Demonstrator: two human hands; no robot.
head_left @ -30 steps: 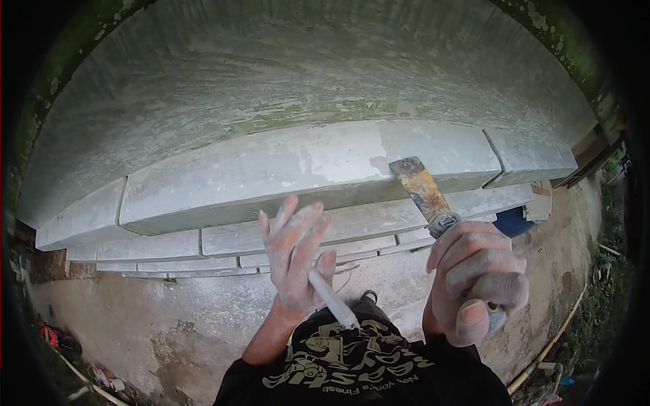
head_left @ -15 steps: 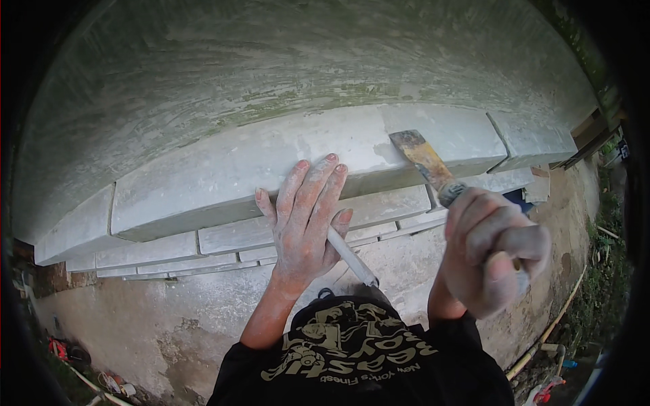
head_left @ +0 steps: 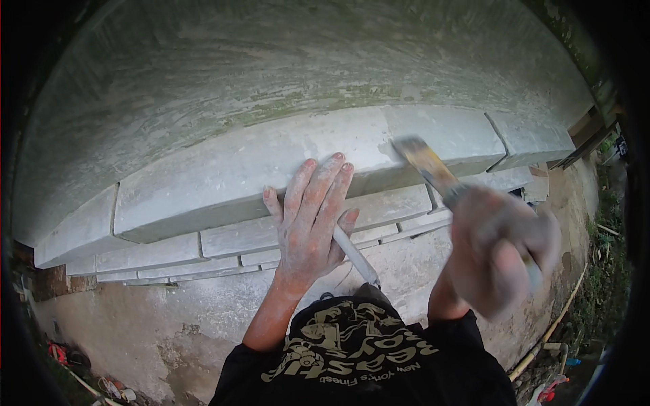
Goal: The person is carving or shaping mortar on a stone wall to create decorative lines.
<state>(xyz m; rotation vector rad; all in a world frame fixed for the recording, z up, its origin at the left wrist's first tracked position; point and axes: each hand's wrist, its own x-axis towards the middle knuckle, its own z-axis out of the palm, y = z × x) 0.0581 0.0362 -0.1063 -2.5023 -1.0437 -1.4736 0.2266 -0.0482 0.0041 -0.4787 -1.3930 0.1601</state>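
My left hand (head_left: 308, 227) lies with straight fingers over the front edge of a long pale block (head_left: 250, 179). A slim white rod (head_left: 355, 257) is tucked between its thumb and palm, slanting toward my body; the rod's upper end is hidden. My right hand (head_left: 504, 254), blurred by motion, is closed in a fist around a scraper (head_left: 430, 166). Its flat, worn blade, yellowish and rust-brown, points up and left over the block; whether it touches the surface I cannot tell. Both hands are dusted white.
Above the blocks rises a curved grey-green plastered wall (head_left: 305, 61). Lower block courses (head_left: 149, 252) step down beneath, above a stained concrete floor (head_left: 128, 318). A bamboo pole (head_left: 548, 331) lies at the right beside green plants (head_left: 602, 271). Red objects (head_left: 57, 352) show at lower left.
My left hand has shifted slightly right with the white rod. The right hand and scraper have also moved a little right and down. The view itself has shifted slightly.
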